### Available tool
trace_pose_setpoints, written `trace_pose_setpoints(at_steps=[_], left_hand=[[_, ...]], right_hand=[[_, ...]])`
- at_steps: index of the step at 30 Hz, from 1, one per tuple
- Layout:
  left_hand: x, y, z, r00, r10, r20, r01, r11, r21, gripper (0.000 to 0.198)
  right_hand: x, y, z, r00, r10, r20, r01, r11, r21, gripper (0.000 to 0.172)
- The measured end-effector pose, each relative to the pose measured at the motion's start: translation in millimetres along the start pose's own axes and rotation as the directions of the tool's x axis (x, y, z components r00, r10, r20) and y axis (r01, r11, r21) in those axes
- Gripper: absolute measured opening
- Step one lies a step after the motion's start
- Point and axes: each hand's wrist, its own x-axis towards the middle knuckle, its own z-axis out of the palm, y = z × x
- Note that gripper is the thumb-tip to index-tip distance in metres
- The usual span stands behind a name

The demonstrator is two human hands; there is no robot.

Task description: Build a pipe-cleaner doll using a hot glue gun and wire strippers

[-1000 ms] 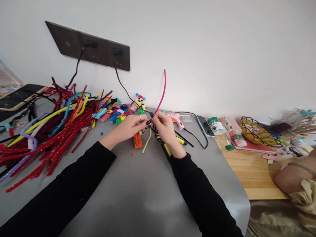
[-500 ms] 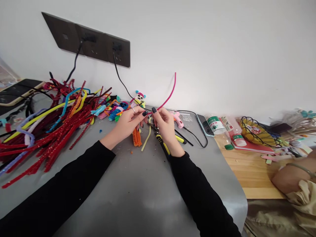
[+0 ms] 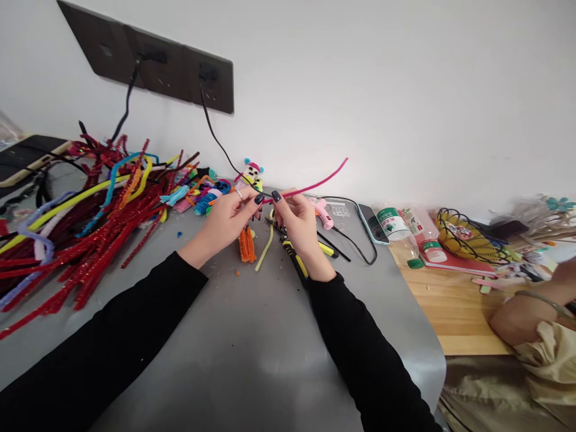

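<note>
A magenta pipe cleaner (image 3: pixel 326 179) is pinched between my two hands, its long free end slanting up to the right. My left hand (image 3: pixel 227 225) grips it with thumb and fingers; my right hand (image 3: pixel 297 228) pinches it close beside. Below them on the grey mat lie a folded orange pipe cleaner bundle (image 3: pixel 247 245) and a pale yellow pipe cleaner (image 3: pixel 264 252). Pliers with black and yellow handles (image 3: pixel 294 259) lie partly under my right hand. A pink glue gun (image 3: pixel 324 215) rests behind that hand.
Many red and coloured pipe cleaners (image 3: pixel 103 231) are heaped at left. Small pipe cleaner figures (image 3: pixel 249 174) stand by the wall. At right are a phone (image 3: pixel 373 225), plastic bottles (image 3: pixel 393 225), a yellow basket (image 3: pixel 465 237) and another person's arm (image 3: pixel 517 315). Black cords run from the wall sockets (image 3: pixel 180 72).
The free end of the magenta pipe cleaner has swung down and to the right. Both hands still pinch it near its other end. The view has shifted slightly.
</note>
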Motion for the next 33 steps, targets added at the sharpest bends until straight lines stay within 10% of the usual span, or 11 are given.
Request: trace_pose_setpoints(at_steps=[11, 21, 33], left_hand=[[4, -1, -7.4, 0.988, 0.074, 0.133, -0.103, 0.969, 0.226, 0.023], [3, -5, -3.5, 0.997, -0.08, -0.004, 0.078, 0.986, -0.147, 0.042], [1, 2, -2.1, 0.998, -0.019, -0.052, 0.02, 1.0, 0.022, 0.034]], right_hand=[[3, 2, -8, 0.999, -0.024, 0.034, 0.026, 0.996, -0.08, 0.049], [3, 5, -1, 0.999, 0.042, -0.012, -0.042, 0.999, 0.01, 0.046], [4, 12, 3, 0.994, 0.106, -0.03, -0.102, 0.989, 0.107, 0.05]])
